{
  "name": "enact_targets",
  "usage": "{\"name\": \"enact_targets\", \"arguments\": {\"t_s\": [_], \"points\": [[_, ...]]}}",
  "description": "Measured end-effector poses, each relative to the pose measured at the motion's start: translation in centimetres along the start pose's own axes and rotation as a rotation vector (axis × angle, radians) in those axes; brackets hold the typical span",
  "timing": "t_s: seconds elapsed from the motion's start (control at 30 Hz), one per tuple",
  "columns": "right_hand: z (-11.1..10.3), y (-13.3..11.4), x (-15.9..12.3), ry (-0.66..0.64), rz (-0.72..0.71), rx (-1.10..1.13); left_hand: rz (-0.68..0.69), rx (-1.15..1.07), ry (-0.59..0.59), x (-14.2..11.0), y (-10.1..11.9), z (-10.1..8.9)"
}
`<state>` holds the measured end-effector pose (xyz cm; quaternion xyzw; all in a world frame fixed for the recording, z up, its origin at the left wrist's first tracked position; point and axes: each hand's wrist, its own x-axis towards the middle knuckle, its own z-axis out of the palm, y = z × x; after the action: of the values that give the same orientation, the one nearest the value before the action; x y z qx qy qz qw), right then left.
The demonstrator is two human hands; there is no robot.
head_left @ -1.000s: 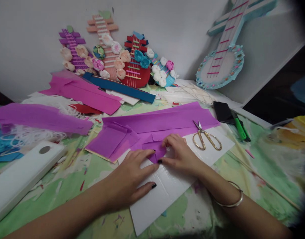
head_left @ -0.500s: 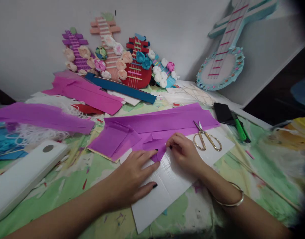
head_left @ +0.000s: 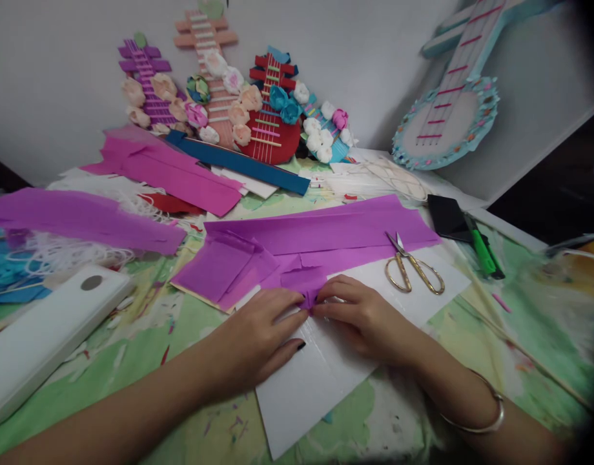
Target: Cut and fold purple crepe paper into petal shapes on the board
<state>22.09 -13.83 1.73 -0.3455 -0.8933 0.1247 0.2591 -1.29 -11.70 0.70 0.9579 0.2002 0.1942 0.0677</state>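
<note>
A small piece of purple crepe paper (head_left: 301,278) lies folded at the near edge of the larger purple sheets, over a white board (head_left: 307,394). My left hand (head_left: 258,336) has its index and middle fingertips on the piece's left side, thumb lower on the board. From the right, my right hand (head_left: 362,316) pinches the same piece, its fingertips almost meeting the left ones. The fingertips partly hide the paper between them. Gold-handled scissors (head_left: 407,266) lie slightly open on the board, beyond my right hand. Square purple pieces (head_left: 219,268) are stacked to the left.
Behind, flower-trimmed paper instruments (head_left: 270,123) lean on the wall beside a light-blue one (head_left: 454,123). A blue strip (head_left: 243,166) and pink paper (head_left: 171,169) lie before them. A white device (head_left: 55,342) is at left; a phone (head_left: 447,216) and green cutter (head_left: 481,250) are at right.
My right hand has moved left and down along the small purple piece, and its fingers now meet my left fingertips at the near edge. The view has shifted slightly.
</note>
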Motion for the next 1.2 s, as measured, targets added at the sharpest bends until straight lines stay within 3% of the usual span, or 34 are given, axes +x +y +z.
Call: {"name": "enact_targets", "arguments": {"t_s": [0.23,0.7,0.8,0.9,1.2], "points": [[-0.3,-0.8,-0.3,-0.02,-0.027,-0.109,-0.002,0.004,-0.024,0.2,0.0,-0.1],[-0.7,-1.4,-0.2,-0.202,-0.013,-0.251,-0.01,-0.081,-0.061,0.4,0.3,-0.8],[-0.7,-1.6,-0.1,-0.223,-0.014,-0.275,-0.106,-0.137,0.026,0.5,-0.2,-0.5],[-0.7,-1.7,-0.1,-0.222,-0.012,-0.278,-0.274,-0.017,0.15,1.1,-0.6,0.4],[-0.5,-1.7,-0.1,-0.199,-0.005,-0.237,-0.502,0.146,0.084,2.6,-0.1,1.8]]}}
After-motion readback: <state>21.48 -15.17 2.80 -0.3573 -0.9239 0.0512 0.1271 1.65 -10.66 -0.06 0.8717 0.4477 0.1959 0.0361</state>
